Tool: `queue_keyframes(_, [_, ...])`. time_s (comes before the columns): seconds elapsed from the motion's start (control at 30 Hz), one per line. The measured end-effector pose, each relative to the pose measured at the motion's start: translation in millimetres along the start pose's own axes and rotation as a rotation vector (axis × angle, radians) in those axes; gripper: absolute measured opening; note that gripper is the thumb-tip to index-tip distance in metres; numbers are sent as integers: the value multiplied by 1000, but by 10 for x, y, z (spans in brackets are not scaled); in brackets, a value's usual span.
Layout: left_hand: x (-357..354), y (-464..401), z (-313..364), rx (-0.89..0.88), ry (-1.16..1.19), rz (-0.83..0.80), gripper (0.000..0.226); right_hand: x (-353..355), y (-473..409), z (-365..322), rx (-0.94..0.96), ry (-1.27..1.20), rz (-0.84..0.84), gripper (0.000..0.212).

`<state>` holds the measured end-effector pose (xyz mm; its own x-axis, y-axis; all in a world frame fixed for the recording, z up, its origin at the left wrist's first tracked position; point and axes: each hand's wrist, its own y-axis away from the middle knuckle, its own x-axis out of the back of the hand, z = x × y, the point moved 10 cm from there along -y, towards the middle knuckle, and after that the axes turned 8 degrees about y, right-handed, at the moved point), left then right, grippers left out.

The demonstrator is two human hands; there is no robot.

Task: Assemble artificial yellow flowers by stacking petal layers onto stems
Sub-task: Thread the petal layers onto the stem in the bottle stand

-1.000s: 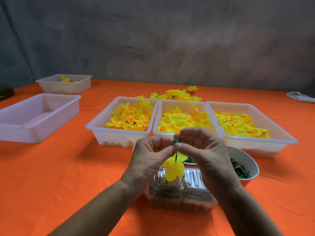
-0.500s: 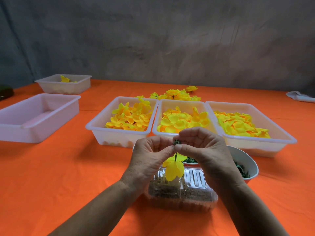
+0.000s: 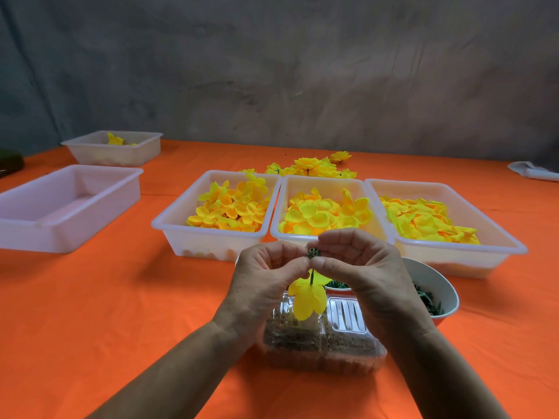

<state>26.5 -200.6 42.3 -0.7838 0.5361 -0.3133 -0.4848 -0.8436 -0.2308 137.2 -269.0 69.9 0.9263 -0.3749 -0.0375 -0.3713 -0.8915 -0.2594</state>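
Both hands, left hand [image 3: 263, 276] and right hand [image 3: 360, 267], pinched a thin green stem [image 3: 311, 276] just below its round cap [image 3: 311, 253], above the clear box [image 3: 320, 343]; the hanging petal layer [image 3: 307, 300] looked light, soft, crushable, so holding the stiffer stem seemed wiser.

Five white plastic bins stand on the orange table: three side by side at 12 o'clock, a left bin [image 3: 211, 237], a middle bin [image 3: 328, 181] and a right bin [image 3: 459, 252], each holding yellow petals; two more at 10 o'clock, a near bin [image 3: 60, 231] and a far bin [image 3: 121, 157]; one white bowl [image 3: 438, 278]; two hands
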Motion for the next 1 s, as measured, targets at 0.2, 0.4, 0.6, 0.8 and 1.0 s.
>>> queue_keyframes(0.2, [-15,2,-66,115,110,26,24,-10,-18,15,14,45,0,29])
queue_keyframes(0.4, [68,-6,-172,193,-10,98,15,-6,-9,128,-26,83,-17,26])
queue_keyframes(0.6, [71,30,-228,253,-12,83,22,-34,4,155,-34,90,-58,19])
queue_keyframes(0.8, [110,83,-302,304,-58,115,14,-23,39,207,-23,146,-69,19])
queue_keyframes(1.0, [113,69,-190,185,-132,102,13,26,46,248,-3,191,-58,15])
